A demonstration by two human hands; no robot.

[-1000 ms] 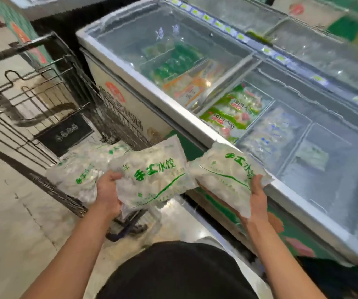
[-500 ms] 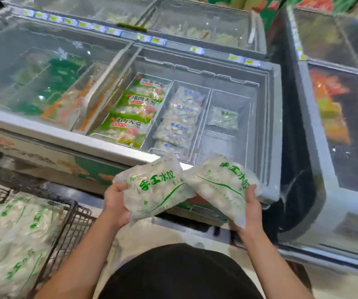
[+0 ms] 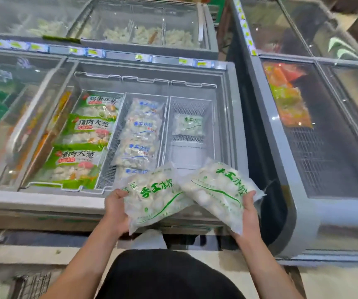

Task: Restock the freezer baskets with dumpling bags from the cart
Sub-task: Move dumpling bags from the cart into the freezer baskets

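Grey chest freezers [image 3: 234, 130] in shop aisle, wire baskets [image 3: 192, 134] inside, both hands [image 3: 116, 209] gripping dumpling bags [image 3: 156, 195]

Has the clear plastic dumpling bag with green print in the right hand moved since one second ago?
Yes. The clear green-printed dumpling bag now lies over the grey freezer's front rim, nearer its right basket.

You are standing at a grey open-topped chest freezer [image 3: 44, 202] that is carrying three white wire baskets side by side. The left basket [image 3: 44, 184] is holding green-and-white printed dumpling bags [image 3: 87, 128] lying in a row. The middle basket [image 3: 107, 169] is holding clear bags with blue lettering [image 3: 140, 128], overlapping front to back. The right basket [image 3: 192, 87] is holding one clear bag with green lettering [image 3: 188, 125] near its back.
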